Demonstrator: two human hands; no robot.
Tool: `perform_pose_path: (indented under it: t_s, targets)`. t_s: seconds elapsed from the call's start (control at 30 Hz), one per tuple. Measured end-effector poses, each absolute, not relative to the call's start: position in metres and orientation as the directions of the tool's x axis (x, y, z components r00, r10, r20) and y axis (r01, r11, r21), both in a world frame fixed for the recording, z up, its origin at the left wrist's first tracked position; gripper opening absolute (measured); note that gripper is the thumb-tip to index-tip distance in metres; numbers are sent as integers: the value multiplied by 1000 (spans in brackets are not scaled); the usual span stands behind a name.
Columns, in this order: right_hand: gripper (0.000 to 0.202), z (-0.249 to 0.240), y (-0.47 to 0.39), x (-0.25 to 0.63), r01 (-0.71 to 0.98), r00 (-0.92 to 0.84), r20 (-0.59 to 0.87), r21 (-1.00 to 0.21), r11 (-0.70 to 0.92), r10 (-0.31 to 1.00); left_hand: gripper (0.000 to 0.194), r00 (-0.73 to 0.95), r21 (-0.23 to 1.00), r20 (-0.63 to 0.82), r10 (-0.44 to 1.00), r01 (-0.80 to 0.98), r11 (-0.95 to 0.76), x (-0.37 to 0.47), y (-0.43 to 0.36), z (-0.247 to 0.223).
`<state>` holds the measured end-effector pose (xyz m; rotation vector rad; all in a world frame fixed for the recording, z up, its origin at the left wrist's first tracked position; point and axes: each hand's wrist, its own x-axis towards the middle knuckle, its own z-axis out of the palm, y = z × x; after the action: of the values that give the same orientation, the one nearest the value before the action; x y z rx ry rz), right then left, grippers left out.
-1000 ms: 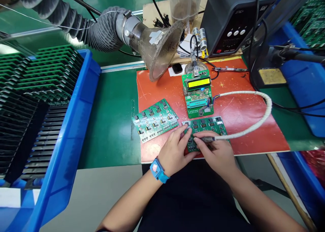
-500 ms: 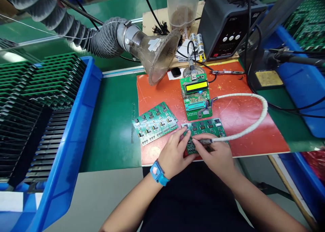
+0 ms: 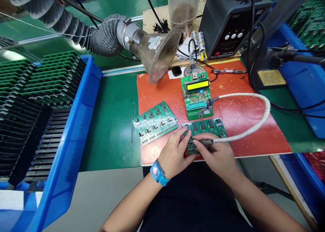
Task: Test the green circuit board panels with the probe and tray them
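My left hand [image 3: 175, 150], with a blue wristband [image 3: 157, 172], holds the left end of a green circuit board panel [image 3: 212, 130]. Its fingertips press on the top and the thumb is by the near edge. Pinched in my right hand [image 3: 219, 157] is a cable probe [image 3: 207, 142], its tip low over the same panel; fingers hide the exact contact. A white-sleeved cable [image 3: 267, 106] loops from the probe to a programmer board [image 3: 199, 115] with a lit yellow display [image 3: 197, 85]. Left of my hands lies another circuit board panel [image 3: 155, 123], tilted, apparently overlapping one beneath.
A blue bin [image 3: 85, 86] with racked boards stands at the left. Over the orange mat [image 3: 259, 130] hangs a fume extractor hood [image 3: 161, 56]. Behind are a black soldering station [image 3: 231, 32] and a yellow sponge [image 3: 271, 78]. Another blue bin [image 3: 299, 66] stands at the right.
Both hands, the probe and the panels keep practically the same places. The camera view has shifted very slightly.
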<state>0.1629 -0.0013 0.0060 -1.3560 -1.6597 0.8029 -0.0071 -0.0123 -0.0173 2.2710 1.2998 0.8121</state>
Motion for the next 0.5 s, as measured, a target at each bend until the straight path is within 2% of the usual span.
perform_pose_path:
  t_s: [0.5]
  targets:
    - [6, 2, -1, 164, 422, -87, 275, -860, 286, 957, 72, 396, 590, 289, 872, 643, -488, -7, -12, -16]
